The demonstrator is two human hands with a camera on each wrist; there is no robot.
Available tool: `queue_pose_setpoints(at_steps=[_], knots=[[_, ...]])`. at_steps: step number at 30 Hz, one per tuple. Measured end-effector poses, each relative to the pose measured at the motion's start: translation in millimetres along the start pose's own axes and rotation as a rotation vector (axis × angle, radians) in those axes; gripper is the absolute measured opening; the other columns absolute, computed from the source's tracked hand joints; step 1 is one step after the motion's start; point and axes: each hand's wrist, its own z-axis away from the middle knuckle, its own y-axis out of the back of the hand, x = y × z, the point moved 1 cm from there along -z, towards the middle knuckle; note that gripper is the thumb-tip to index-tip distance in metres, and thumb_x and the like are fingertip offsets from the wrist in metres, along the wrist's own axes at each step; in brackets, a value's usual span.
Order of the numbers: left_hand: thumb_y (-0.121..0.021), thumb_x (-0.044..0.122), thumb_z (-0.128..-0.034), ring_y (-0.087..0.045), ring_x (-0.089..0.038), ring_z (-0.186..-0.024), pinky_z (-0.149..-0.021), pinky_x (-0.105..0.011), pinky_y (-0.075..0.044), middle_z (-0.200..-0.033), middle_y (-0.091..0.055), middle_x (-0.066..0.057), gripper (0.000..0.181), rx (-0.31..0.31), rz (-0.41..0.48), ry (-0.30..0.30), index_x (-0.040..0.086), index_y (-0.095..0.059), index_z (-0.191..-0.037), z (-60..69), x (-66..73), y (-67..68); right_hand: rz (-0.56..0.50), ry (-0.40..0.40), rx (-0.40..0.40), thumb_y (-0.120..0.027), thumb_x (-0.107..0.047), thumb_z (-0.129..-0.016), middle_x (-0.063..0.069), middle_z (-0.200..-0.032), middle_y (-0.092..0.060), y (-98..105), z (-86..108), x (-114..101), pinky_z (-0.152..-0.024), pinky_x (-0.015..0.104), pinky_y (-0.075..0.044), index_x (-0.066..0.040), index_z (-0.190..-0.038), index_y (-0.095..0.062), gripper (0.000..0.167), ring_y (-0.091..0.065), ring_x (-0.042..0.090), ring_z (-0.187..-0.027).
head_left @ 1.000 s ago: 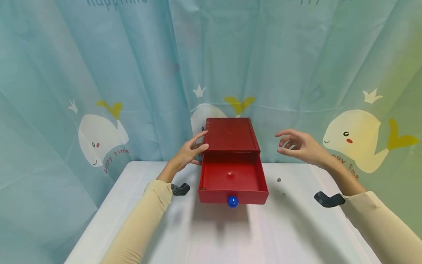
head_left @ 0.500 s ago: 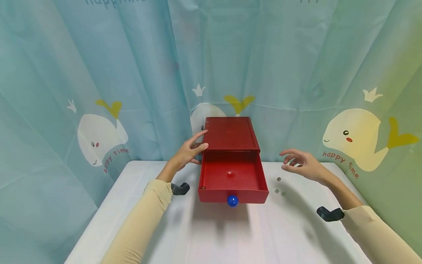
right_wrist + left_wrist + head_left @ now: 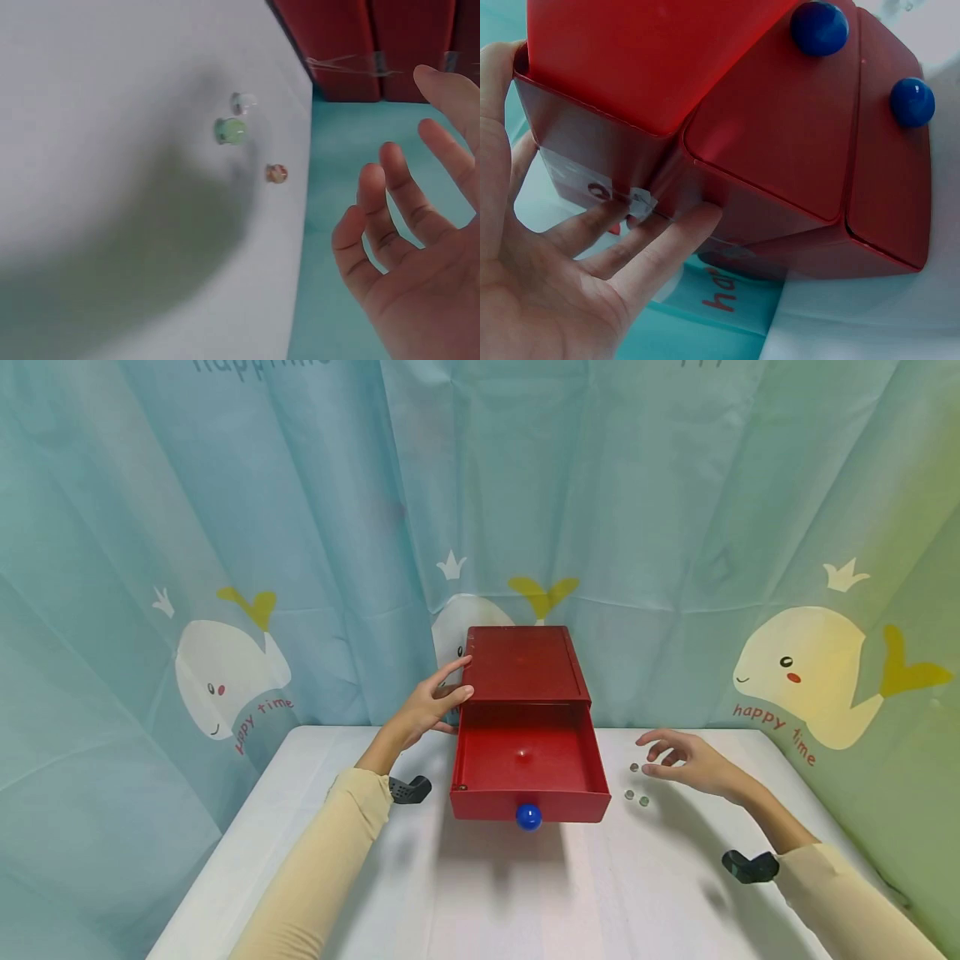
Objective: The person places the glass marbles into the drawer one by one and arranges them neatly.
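A red drawer cabinet (image 3: 527,665) stands on the white table, its top drawer (image 3: 531,806) pulled out and bearing a blue knob (image 3: 528,817). My left hand (image 3: 422,714) rests spread against the cabinet's left side; in the left wrist view its fingers (image 3: 664,259) touch the side wall. A small round thing (image 3: 462,787) lies in the drawer's front left corner. My right hand (image 3: 692,763), fingers loosely bent and holding nothing, hovers beside three marbles on the table: a green marble (image 3: 230,130), a clear whitish marble (image 3: 243,103) and a brownish marble (image 3: 277,173).
Two lower drawers with blue knobs (image 3: 912,102) are pushed in beneath the top one. A blue-green curtain (image 3: 660,527) with printed whales hangs behind the white table (image 3: 525,910). Tape (image 3: 341,67) runs along the cabinet's side.
My right hand has come down toward the table beside the marbles, moving slightly right. My left hand, the cabinet and its pulled-out drawer have stayed in place.
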Motion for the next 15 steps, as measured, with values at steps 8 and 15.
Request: queue_pose_setpoints(at_steps=[8,15], knots=[[-0.063,0.036,-0.1008,-0.045,-0.035,-0.142,-0.087,-0.056,-0.058,-0.157,-0.043,-0.017,0.063,-0.002,0.006,-0.005,0.040,-0.037,-0.158,0.2,-0.4,0.0,-0.021,0.027,-0.033,-0.080,-0.020,-0.091,0.006,-0.103,-0.070,-8.2,4.3,12.2,-0.079,0.033,-0.056,-0.008,-0.125,-0.065,0.040,-0.069,0.019,-0.086],[-0.063,0.036,-0.1010,-0.045,-0.036,-0.141,-0.087,-0.057,-0.058,-0.157,-0.043,-0.017,0.063,-0.007,0.002,-0.011,0.040,-0.037,-0.158,0.3,-0.5,0.3,-0.073,-0.009,-0.109,-0.078,-0.020,-0.092,0.012,-0.107,-0.068,-17.8,10.1,21.9,-0.078,0.032,-0.055,-0.002,-0.129,-0.062,0.044,-0.069,0.024,-0.089]])
